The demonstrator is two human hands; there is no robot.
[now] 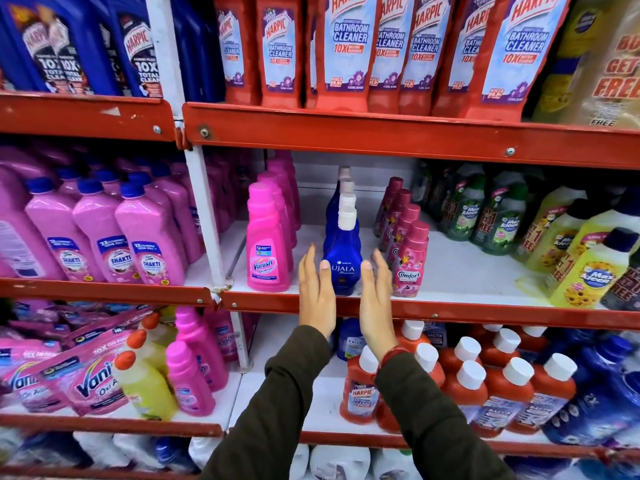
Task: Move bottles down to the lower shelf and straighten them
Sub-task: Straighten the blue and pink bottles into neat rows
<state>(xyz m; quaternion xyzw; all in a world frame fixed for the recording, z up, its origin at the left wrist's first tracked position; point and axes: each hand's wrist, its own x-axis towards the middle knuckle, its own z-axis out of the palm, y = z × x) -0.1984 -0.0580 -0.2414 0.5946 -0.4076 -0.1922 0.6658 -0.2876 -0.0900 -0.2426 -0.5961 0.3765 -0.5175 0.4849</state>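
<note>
A row of blue Ujala bottles [341, 251] with white caps stands upright on the middle shelf [450, 311], running front to back. My left hand [316, 296] and my right hand [376, 299] are held flat on either side of the front blue bottle, fingers straight and pointing up, thumbs touching its lower front. Neither hand grips it. To its left is a row of pink Vanish bottles [266, 247], to its right a row of pink Comfort bottles [410, 261]. The lower shelf [311, 403] holds red Harpic bottles [360, 393] with white caps.
Red Harpic Bathroom Cleaner pouches [349, 50] fill the top shelf. Green and yellow Max Kleen bottles [585, 268] stand at the right of the middle shelf. Pink Shakti bottles [117, 237] are in the left bay. Vanish pouches [86, 379] and yellow bottles [145, 386] lie lower left.
</note>
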